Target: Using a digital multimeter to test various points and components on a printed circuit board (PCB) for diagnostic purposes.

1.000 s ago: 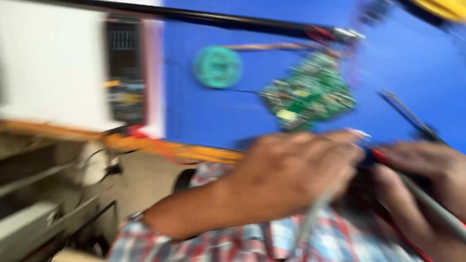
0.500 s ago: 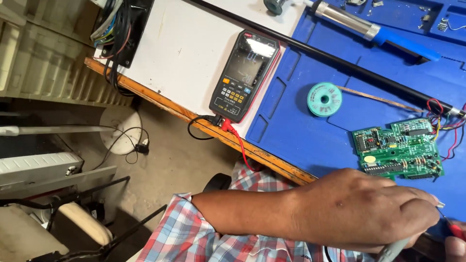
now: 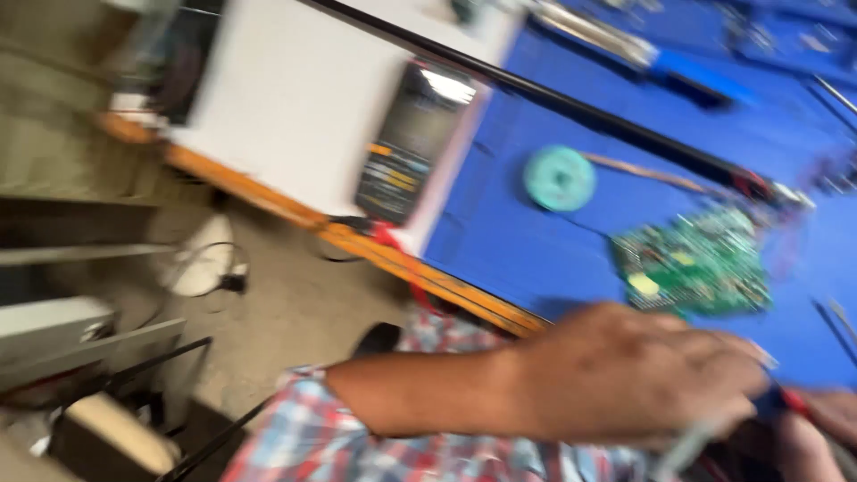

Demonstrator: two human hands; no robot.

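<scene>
Reaching across the lower frame, the left hand [image 3: 643, 375] hangs just over the near edge of the blue mat [image 3: 536, 241], fingers curled down; blur hides whether it closes on the pale grey tool [image 3: 683, 451] that pokes out beneath it. Only a sliver of the right hand [image 3: 826, 419] shows at the lower right corner, beside a red-tipped probe [image 3: 790, 402], and its grip cannot be told. Just beyond the left hand's knuckles a green circuit board [image 3: 701, 263] lies flat on the mat, with a teal spool [image 3: 560, 178] farther back. A black multimeter [image 3: 411, 147] rests on the white part of the desk [image 3: 295, 98], beside the mat's left edge
</scene>
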